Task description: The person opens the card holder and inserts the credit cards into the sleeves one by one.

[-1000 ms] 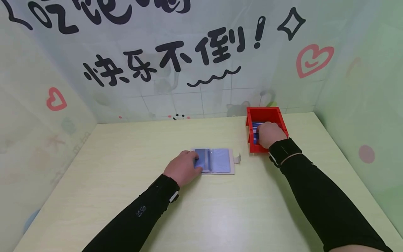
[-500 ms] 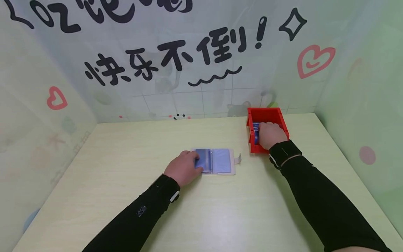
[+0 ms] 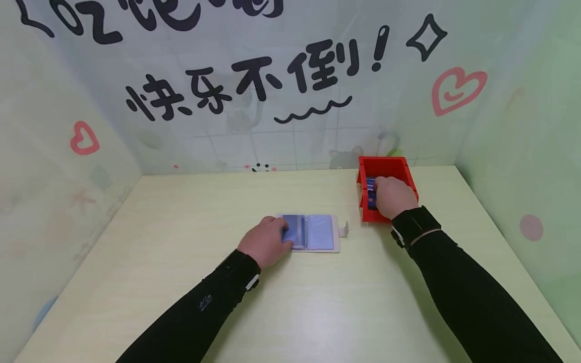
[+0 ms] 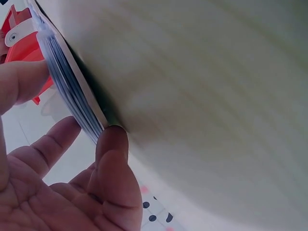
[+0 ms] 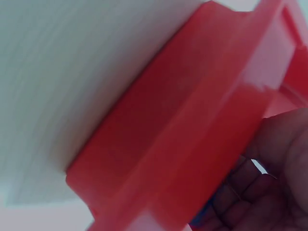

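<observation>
A small open card album (image 3: 319, 232) with clear bluish sleeves and a pale cover lies on the table. My left hand (image 3: 267, 241) holds its left edge; in the left wrist view the thumb and fingers (image 4: 111, 144) are at the edge of the stacked sleeves (image 4: 72, 89). My right hand (image 3: 395, 196) reaches down into a red plastic bin (image 3: 383, 164) at the back right. Blue flat cards or packets (image 3: 371, 194) show beside it. In the right wrist view its fingers are curled behind the bin wall, with a bit of blue at them; I cannot tell if they grip it.
The pale wooden table (image 3: 218, 201) meets a printed backdrop (image 3: 181, 146) close behind the bin. A side panel (image 3: 522, 201) stands to the right of the bin. The album's clasp strap (image 3: 343, 230) sticks out toward the bin.
The right hand shifts slightly inside the bin, and the amount of blue showing beside it varies. The left hand and the album stay in place. The head view drifts a little.
</observation>
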{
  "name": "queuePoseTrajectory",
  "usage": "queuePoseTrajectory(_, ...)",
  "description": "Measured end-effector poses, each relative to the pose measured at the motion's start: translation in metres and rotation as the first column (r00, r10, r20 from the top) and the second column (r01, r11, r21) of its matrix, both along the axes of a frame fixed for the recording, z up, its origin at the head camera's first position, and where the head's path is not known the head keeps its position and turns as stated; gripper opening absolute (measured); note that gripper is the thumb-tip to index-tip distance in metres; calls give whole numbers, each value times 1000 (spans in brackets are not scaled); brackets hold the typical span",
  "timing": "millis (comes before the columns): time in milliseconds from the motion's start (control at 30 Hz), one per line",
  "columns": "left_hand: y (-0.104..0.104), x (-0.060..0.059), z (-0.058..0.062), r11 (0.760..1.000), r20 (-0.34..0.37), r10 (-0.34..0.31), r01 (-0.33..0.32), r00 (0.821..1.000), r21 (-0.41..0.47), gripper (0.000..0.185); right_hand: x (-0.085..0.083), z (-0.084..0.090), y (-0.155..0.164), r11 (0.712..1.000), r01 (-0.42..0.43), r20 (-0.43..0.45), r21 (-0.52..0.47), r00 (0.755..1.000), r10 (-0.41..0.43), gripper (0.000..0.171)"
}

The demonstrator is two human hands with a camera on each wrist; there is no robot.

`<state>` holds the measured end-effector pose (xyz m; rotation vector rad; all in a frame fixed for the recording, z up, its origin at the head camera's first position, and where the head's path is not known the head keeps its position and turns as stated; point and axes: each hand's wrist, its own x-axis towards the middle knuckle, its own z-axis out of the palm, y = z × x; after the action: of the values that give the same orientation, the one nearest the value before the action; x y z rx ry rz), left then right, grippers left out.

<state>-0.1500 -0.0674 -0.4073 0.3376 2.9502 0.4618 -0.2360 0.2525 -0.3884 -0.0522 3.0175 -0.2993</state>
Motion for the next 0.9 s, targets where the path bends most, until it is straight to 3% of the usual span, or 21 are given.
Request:
queuePoseTrajectory(100, 0, 0, 1, 1000, -4, -2, 2, 1000, -4, 42, 4, 6, 2, 997, 17, 15, -72, 1000, -16, 46)
queuePoseTrajectory(200, 0, -1, 2, 1000, -9, -2, 2, 1000, -8, 42, 9, 15, 4, 976, 84, 11, -200, 996, -84, 41)
queuePoseTrajectory(367, -1, -2, 4, 1000, -19, -12, 12, 1000, -11, 41, 16, 33, 9, 898, 194, -16, -395, 976, -218, 37)
queuePoseTrajectory(533, -2, -2, 4, 1000, -25, -23, 23, 999, -21, 41, 22, 44, 4, 812, 207, -64, -546, 956, -287, 42)
queuePoseTrajectory(600, -3, -2, 3, 999, -25, -23, 23, 999, -25, 41, 25, 46, -1, 791, 174, -83, -587, 958, -273, 41)
queuePoseTrajectory(767, -3, -3, 3, 999, -19, -22, 22, 1000, -24, 41, 32, 48, -16, 796, 43, -117, -604, 983, -142, 37)
queuePoseTrajectory(900, -3, -4, 3, 999, -16, -22, 22, 1000, -28, 42, 38, 49, -28, 811, -20, -90, -585, 995, -41, 58)
